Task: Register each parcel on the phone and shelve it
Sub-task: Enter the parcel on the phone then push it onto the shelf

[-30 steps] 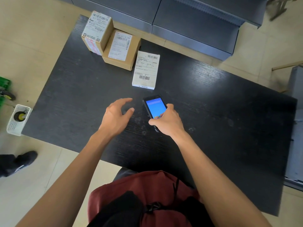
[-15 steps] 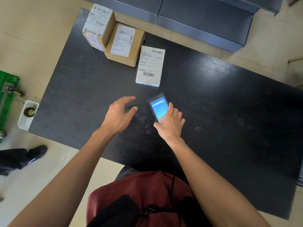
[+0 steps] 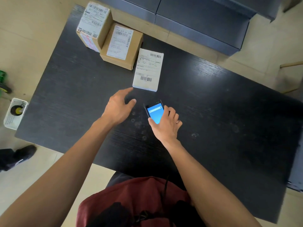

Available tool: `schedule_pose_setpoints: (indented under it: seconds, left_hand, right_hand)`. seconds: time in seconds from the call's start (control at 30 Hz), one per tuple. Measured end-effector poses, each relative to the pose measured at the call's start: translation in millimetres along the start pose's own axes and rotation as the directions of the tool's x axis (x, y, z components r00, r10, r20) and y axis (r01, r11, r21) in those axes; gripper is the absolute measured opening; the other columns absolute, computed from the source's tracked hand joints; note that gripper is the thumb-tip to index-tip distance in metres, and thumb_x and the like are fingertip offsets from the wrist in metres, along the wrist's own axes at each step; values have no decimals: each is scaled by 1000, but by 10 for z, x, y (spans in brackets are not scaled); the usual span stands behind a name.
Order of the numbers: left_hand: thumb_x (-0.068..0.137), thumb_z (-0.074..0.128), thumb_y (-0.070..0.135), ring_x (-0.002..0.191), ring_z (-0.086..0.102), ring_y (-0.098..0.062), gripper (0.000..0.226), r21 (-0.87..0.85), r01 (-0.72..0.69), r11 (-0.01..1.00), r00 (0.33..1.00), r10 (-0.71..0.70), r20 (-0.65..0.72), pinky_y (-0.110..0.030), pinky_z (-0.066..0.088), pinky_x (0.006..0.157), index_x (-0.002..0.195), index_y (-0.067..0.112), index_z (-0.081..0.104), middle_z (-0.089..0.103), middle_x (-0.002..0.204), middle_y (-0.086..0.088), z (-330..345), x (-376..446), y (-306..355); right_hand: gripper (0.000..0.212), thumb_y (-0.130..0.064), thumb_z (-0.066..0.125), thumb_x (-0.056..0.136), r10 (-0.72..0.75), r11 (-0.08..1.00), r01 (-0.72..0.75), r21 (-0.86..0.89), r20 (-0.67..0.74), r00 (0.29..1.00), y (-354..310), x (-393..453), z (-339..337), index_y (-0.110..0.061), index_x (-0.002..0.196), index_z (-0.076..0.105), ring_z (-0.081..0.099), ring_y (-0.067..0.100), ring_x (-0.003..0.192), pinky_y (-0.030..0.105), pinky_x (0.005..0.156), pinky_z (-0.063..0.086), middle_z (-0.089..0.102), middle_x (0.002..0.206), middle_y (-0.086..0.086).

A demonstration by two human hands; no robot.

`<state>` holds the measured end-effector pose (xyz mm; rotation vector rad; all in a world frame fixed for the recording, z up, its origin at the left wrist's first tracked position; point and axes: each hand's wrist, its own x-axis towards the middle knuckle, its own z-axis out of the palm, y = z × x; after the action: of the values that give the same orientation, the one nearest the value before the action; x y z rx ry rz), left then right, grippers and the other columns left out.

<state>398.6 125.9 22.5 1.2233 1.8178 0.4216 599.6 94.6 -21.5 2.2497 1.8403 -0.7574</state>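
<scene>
1. Three parcels are set in a row on the table (image 3: 229, 112), at its far left part.
2. The tall parcel (image 3: 94, 22) is placed farthest left; the middle parcel (image 3: 121, 46) is set touching its right side.
3. The flat parcel (image 3: 147, 69) is laid just right of the middle parcel, nearer the person.
4. The left hand (image 3: 118, 108) is held just before the flat parcel's near left corner.
5. The phone (image 3: 155, 112) is held by the right hand (image 3: 165, 126), before the flat parcel.
</scene>
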Motion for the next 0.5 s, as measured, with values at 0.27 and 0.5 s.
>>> schedule_pose_setpoints:
  seconds: [0.27, 0.5]
  left_hand:
    - [96, 62, 32, 129, 53, -22, 55, 33, -18, 999, 1000, 18, -2, -33, 40, 99, 149, 30, 46, 53, 149, 0, -27, 447, 113]
    - [98, 55, 26, 125, 53, -15, 48, -17, -28, 999, 994, 30, 107, -27, 39, 96, 145, 36, 50, 59, 142, 12, 14, 648, 232]
  right_hand:
    - [73, -49, 55, 98, 4, 956, 7, 295, -38, 999, -421, 612, -314, -15, 156, 28, 33, 29, 143, 53, 111, 31, 34, 158, 8]
    - [68, -39, 58, 101, 69, 882, -89, 463, 61, 996, -608, 973, -438, -11, 157, 30, 32, 30, 145, 50, 117, 33, 35, 157, 12]
